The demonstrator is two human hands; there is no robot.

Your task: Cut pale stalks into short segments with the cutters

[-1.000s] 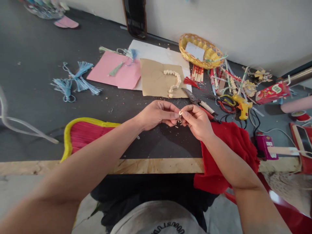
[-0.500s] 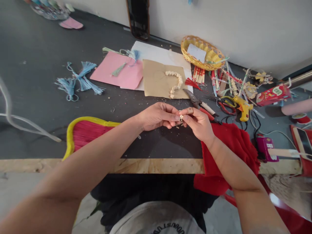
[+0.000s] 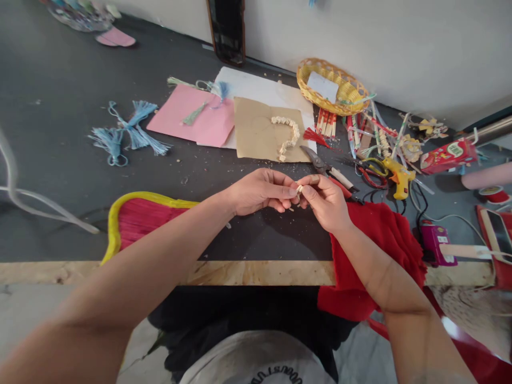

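Note:
My left hand [image 3: 266, 193] and my right hand [image 3: 326, 201] meet over the dark table, fingertips pinched on a small cream piece [image 3: 299, 189] between them. Its exact shape is mostly covered by the fingers. Beyond the hands, a curved string of cream pieces [image 3: 295, 130] lies on brown paper [image 3: 254, 128]. Pruning shears [image 3: 332, 173] lie just past my right hand, and a red cloth [image 3: 380, 234] hangs over the table edge under my right forearm.
Pink paper [image 3: 172, 114] and blue tassels [image 3: 140, 125] lie left. A yellow basket [image 3: 346, 93] stands at the back. Right are a yellow glue gun [image 3: 400, 177], a red carton [image 3: 448, 156] and a purple box [image 3: 438, 242]. A yellow-rimmed red item [image 3: 148, 216] lies under my left forearm.
The small cream piece has turned slightly between my fingertips, and my right fingers have shifted a little. Both hands keep nearly the same place.

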